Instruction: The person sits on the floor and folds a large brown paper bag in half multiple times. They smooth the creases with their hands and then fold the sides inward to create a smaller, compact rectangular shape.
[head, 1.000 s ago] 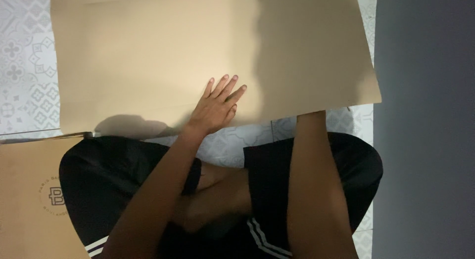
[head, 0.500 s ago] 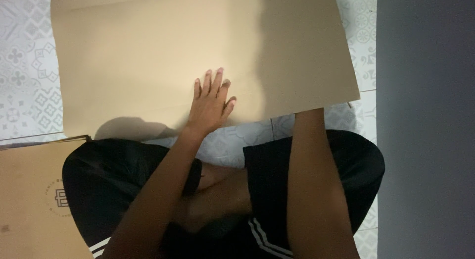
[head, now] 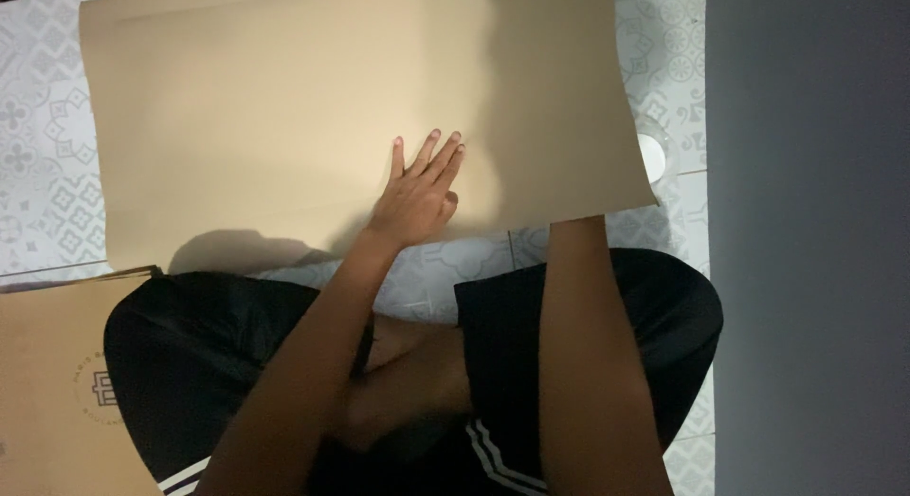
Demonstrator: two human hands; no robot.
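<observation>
Now | left hand (head: 417,197) flat, open on tan cardboard sheet (head: 284,126) | right hand hidden beneath it

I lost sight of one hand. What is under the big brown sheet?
The right forearm goes under the brown sheet; its hand is hidden. The left hand lies flat on top. Patterned floor tiles surround it.

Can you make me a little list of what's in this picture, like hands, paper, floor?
left hand: flat on the big sheet, fingers spread
right hand: hidden under the sheet's near right edge; only the forearm shows
big sheet: tan cardboard, lying on the floor
floor: white patterned tiles
legs: crossed, in black shorts
other cardboard: tan piece at lower left
</observation>
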